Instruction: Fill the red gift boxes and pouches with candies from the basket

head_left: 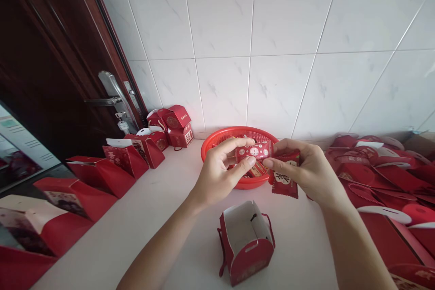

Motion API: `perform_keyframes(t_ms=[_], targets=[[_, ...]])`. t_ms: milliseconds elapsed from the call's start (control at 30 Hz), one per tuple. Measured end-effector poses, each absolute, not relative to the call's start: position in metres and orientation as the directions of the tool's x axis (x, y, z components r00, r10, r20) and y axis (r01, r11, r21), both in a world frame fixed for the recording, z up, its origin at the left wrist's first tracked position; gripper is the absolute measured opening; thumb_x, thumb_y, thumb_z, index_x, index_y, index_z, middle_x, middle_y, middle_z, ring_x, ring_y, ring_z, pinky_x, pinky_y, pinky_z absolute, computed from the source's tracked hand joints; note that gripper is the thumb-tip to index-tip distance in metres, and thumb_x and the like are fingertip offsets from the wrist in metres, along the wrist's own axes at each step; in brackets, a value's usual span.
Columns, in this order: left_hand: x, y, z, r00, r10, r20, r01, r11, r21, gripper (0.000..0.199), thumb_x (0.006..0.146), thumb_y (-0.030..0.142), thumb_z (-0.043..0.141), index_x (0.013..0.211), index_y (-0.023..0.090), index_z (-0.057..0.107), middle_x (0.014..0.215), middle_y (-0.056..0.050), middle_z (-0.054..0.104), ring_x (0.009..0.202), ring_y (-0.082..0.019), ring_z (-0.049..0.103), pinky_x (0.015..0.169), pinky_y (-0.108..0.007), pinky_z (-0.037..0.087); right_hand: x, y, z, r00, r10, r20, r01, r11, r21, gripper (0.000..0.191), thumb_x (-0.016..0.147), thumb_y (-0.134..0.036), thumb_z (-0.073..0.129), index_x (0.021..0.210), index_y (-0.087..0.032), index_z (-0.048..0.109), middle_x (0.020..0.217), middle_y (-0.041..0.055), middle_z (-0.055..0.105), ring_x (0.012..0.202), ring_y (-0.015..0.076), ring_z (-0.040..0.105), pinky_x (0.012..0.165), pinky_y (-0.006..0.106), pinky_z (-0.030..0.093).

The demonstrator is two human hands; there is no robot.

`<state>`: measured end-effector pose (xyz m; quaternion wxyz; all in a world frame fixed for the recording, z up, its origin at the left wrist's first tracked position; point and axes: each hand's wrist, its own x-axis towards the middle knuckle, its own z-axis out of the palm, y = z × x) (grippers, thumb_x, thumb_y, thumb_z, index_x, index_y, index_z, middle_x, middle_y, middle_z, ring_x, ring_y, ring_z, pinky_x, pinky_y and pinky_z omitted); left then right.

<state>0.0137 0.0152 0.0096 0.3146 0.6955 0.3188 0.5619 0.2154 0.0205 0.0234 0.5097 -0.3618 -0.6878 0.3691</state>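
Observation:
My left hand [217, 172] pinches a small red candy packet [254, 151] with round white patterns. My right hand [307, 170] grips a darker red candy packet [284, 183] that hangs below its fingers, and its fingertips also meet the right end of the first packet. Both hands are raised in front of a red plastic basket [254, 184], which holds more wrapped pieces partly hidden behind them. Nearer to me stands an open red gift box [251, 260] with a pale inside and red cord handles, apart from both hands.
Several red boxes [98, 176] line the left edge of the white table [152, 217]. More boxes [178, 124] are stacked by the wall. A heap of flattened red boxes [384, 176] covers the right side. A dark door [68, 54] with a metal handle stands at left.

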Motion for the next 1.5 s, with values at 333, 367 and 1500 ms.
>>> perform_keyframes(t_ms=[333,367,1500], targets=[[0.017,0.021,0.011,0.101,0.791,0.604,-0.009,-0.606,0.796,0.015,0.081,0.021,0.077,0.096,0.022,0.078,0.096,-0.003,0.077,0.084,-0.015,0.074,0.068,-0.021,0.063,0.21,0.017,0.02,-0.168,0.825,0.54,0.176,0.564,-0.807,0.038,0.079,-0.039,0.082,0.112,-0.023,0.074,0.079,0.0018,0.074,0.055,0.0143,0.067,0.048,0.024,0.054],[0.017,0.022,0.012,0.095,0.795,0.599,-0.026,-0.6,0.8,0.013,0.08,0.022,0.078,0.093,0.021,0.078,0.091,-0.002,0.077,0.078,-0.014,0.073,0.065,-0.021,0.062,0.21,0.017,0.019,-0.159,0.813,0.56,0.181,0.582,-0.793,0.031,0.08,-0.039,0.081,0.107,-0.023,0.076,0.081,0.0023,0.075,0.059,0.0151,0.069,0.05,0.024,0.055],[0.018,0.023,0.008,0.017,0.7,0.714,0.103,-0.711,0.695,0.007,0.084,0.022,0.071,0.084,0.019,0.077,0.082,-0.002,0.074,0.068,-0.014,0.068,0.061,-0.026,0.057,0.2,0.021,0.018,-0.122,0.79,0.601,0.039,0.608,-0.793,0.022,0.075,-0.038,0.085,0.088,-0.022,0.078,0.087,0.0046,0.079,0.08,0.0215,0.076,0.062,0.027,0.062]])
